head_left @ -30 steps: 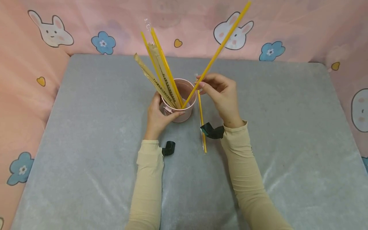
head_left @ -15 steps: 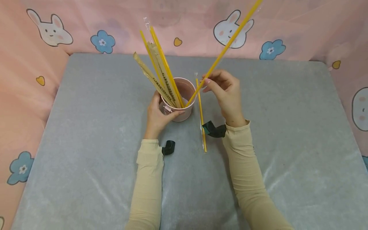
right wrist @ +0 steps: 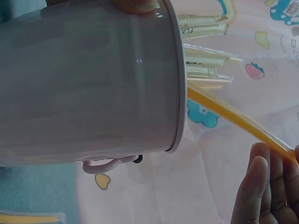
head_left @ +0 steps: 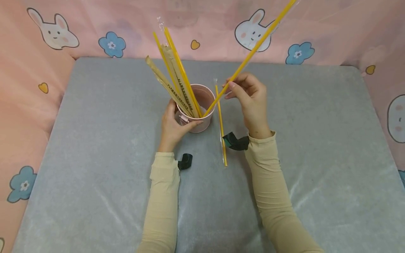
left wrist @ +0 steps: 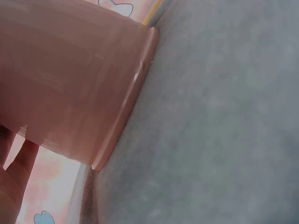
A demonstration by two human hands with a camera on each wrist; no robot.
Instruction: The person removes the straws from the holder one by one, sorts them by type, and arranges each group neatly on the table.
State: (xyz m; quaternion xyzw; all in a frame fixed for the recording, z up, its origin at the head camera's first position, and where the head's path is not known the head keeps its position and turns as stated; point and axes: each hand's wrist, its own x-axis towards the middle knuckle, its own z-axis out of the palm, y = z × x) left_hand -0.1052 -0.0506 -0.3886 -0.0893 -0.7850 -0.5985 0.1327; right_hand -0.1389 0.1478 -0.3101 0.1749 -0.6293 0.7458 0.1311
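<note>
My left hand (head_left: 173, 128) grips the side of a small pink bucket (head_left: 205, 124), thumb across its front below the rim. In the left wrist view the bucket (left wrist: 70, 79) stands upright on the table, fingers wrapped around its far side. My right hand (head_left: 251, 102) pinches a yellow plastic-wrapped straw (head_left: 250, 56) between thumb and fingers. This straw leans steeply right, its lower end inside the bucket's mouth. In the right wrist view the straw (right wrist: 233, 116) runs from the rim to the fingertips. Paper-wrapped straws (head_left: 169, 88) and yellow straws (head_left: 180, 63) lean left in the bucket.
Another wrapped yellow straw (head_left: 221, 130) lies on the grey tabletop (head_left: 110, 175), just right of the bucket. A pink printed curtain (head_left: 142, 21) hangs behind and along the sides of the table. Dark wrist cameras (head_left: 235, 141) jut from both sleeves.
My right hand has moved slightly right and away from the bucket, and the pinched straw tilts further right. The left hand and bucket stay in place.
</note>
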